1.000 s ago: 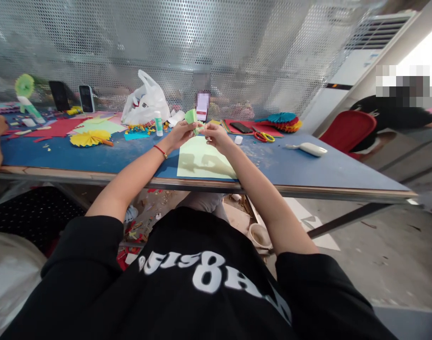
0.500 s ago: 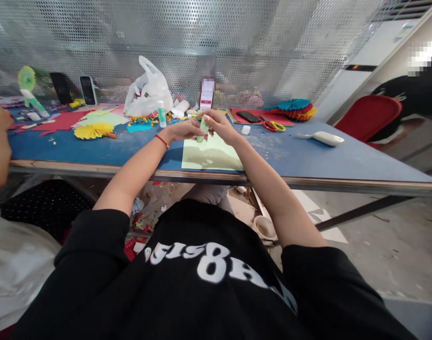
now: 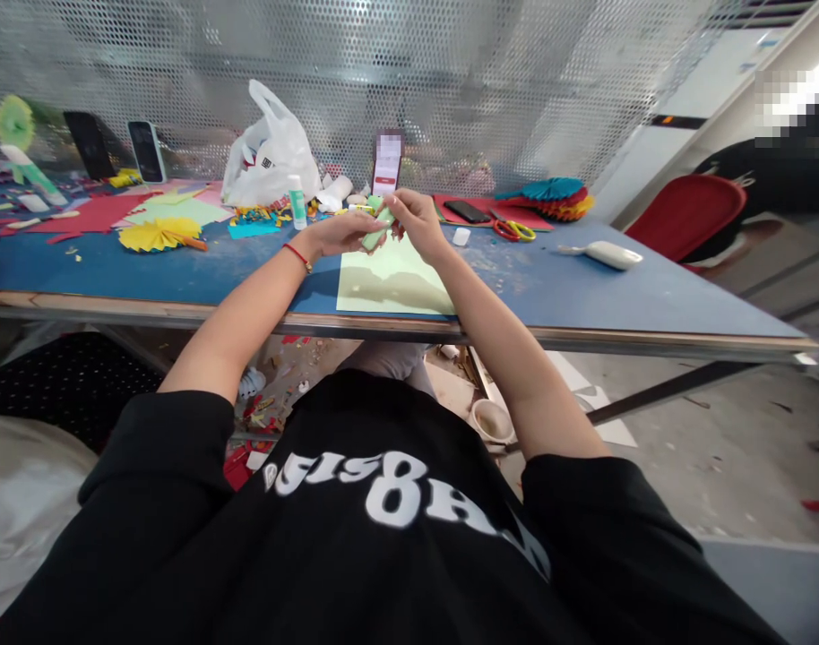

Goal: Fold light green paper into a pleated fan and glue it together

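Folded green paper | left hand pinching lower end | right hand pinching upper end | hands above pale-green sheet

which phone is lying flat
The dark phone on the red paper, left of the scissors; the other three phones stand propped up.

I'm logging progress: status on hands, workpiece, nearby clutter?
Left hand, right hand: both pinching green paper piece. Pale green sheet underneath. Glue stick upright near left hand.
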The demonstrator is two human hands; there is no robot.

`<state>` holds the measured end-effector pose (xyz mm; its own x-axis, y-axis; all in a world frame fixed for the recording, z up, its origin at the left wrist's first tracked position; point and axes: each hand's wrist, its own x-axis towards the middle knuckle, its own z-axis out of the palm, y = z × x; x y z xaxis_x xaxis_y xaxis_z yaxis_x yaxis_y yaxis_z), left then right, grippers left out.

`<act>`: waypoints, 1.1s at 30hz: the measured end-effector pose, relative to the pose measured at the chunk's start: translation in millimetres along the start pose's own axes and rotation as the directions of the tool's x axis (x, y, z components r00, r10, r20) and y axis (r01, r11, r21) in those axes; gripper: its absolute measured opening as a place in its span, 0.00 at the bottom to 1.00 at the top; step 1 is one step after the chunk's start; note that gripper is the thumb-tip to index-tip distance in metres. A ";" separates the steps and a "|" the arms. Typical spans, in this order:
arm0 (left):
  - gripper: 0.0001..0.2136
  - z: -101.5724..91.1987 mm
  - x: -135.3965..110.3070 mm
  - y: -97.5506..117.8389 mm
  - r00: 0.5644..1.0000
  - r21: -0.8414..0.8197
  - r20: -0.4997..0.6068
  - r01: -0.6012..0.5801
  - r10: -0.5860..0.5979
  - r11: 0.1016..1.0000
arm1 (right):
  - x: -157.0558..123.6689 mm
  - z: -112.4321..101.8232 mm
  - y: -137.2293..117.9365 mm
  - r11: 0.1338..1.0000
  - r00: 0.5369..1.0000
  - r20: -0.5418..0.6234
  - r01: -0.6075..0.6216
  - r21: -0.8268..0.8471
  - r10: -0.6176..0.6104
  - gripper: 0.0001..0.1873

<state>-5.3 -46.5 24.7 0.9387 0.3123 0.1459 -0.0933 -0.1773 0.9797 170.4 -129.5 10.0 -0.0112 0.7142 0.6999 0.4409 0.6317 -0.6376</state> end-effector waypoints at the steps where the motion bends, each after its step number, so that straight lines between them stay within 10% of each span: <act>1: 0.12 1.6 0.0 0.8 1.000 -0.026 -0.003 -0.016 0.016 1.000 | 0.3 0.3 0.4 1.000 1.000 -0.009 -0.009 -0.003 0.009 0.41; 18: 0.08 2.5 -3.3 6.4 1.000 0.068 -0.007 -0.021 0.022 0.997 | -3.9 -0.4 -8.4 0.984 0.998 -0.026 -0.045 0.174 0.050 0.34; 33: 0.23 -1.9 1.1 5.3 0.994 0.343 -0.003 -0.098 0.105 0.934 | 1.6 -0.6 9.4 0.974 0.980 -0.106 -0.151 0.168 0.170 0.26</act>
<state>-5.4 -45.3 30.4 0.9228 0.2943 0.2485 -0.0655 -0.5160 0.8541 175.1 -122.6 5.3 0.1592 0.7750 0.6116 0.2801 0.5586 -0.7807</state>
